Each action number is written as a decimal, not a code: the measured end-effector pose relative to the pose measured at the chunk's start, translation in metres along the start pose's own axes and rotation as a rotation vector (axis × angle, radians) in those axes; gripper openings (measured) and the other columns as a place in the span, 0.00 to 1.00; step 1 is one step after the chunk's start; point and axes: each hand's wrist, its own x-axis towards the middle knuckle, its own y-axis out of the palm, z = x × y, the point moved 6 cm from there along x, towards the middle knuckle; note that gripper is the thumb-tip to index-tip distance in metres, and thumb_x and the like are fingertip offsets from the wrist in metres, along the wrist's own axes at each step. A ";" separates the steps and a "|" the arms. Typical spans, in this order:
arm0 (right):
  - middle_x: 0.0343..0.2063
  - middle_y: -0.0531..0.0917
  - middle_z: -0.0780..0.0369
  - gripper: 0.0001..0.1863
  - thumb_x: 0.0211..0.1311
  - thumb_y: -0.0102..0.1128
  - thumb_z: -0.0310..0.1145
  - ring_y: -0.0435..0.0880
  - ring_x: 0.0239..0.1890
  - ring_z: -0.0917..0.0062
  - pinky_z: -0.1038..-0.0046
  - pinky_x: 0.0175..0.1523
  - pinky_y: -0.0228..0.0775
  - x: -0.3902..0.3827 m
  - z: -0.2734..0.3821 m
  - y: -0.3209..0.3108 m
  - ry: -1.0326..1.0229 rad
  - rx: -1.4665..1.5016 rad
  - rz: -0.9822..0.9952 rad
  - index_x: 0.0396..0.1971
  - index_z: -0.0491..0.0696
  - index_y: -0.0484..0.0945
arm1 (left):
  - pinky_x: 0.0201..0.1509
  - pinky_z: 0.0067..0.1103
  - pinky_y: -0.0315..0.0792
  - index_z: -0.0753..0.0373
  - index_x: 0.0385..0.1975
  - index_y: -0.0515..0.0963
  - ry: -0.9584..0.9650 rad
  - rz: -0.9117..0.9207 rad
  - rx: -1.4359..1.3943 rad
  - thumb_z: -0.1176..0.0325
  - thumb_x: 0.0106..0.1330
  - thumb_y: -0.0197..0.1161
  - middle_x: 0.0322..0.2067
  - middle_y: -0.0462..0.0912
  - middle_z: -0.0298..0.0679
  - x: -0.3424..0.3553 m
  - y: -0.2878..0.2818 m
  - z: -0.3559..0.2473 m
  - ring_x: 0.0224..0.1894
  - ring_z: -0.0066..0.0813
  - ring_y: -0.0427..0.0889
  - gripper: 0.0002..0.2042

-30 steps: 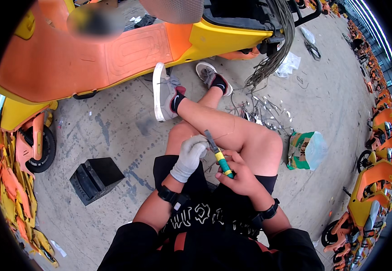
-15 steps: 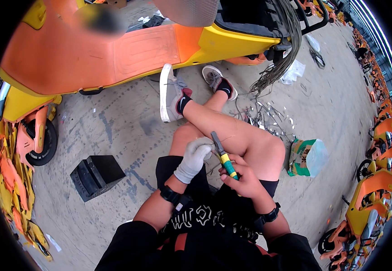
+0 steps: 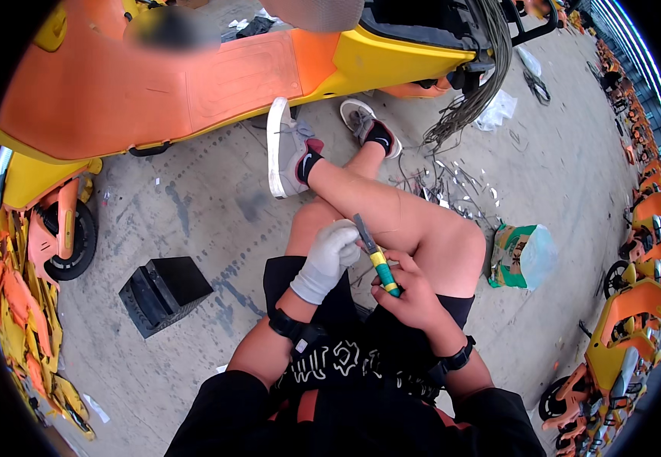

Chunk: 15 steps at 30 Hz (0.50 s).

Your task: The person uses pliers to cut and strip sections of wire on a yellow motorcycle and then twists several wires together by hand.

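Observation:
In my right hand [image 3: 412,298] is a pair of pliers [image 3: 378,265] with green and yellow banded handles, its dark jaws pointing up and away from me. My left hand [image 3: 326,260], in a whitish work glove, is closed beside the jaws. Its fingertips pinch together close to the metal, and whatever they hold is too small to make out. Both hands are over my lap, just in front of my crossed legs.
An orange and yellow scooter body [image 3: 243,72] lies across the far side, a bundle of grey cables [image 3: 471,107] hanging from its right end. Wire scraps [image 3: 441,186] litter the floor. A green bag [image 3: 509,257] stands right, a black box [image 3: 166,293] left. Scooters line the far right.
The pliers and my left hand have shifted very slightly upward. My grip on the pliers looks the same, and the left fingers stay closed near the jaws.

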 end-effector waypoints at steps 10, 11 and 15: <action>0.53 0.73 0.59 0.07 0.60 0.61 0.23 0.80 0.52 0.70 0.72 0.53 0.72 0.001 -0.025 0.007 0.204 0.633 0.219 0.37 0.36 0.80 | 0.18 0.16 0.51 0.65 0.32 0.71 -0.104 0.075 -0.360 0.65 0.76 0.47 0.11 0.54 0.21 -0.008 0.020 0.000 0.11 0.12 0.51 0.12; 0.53 0.73 0.59 0.06 0.61 0.60 0.22 0.80 0.52 0.68 0.72 0.53 0.72 0.000 -0.022 0.007 0.217 0.711 0.234 0.37 0.36 0.79 | 0.18 0.16 0.51 0.65 0.32 0.72 -0.095 0.096 -0.358 0.65 0.76 0.47 0.11 0.54 0.21 -0.010 0.022 -0.001 0.11 0.12 0.52 0.12; 0.49 0.72 0.59 0.04 0.63 0.58 0.22 0.80 0.55 0.60 0.71 0.50 0.74 0.000 -0.015 0.006 0.250 0.941 0.281 0.34 0.36 0.76 | 0.18 0.15 0.51 0.65 0.33 0.72 -0.071 0.124 -0.348 0.66 0.76 0.46 0.12 0.54 0.21 -0.015 0.028 -0.008 0.11 0.12 0.53 0.12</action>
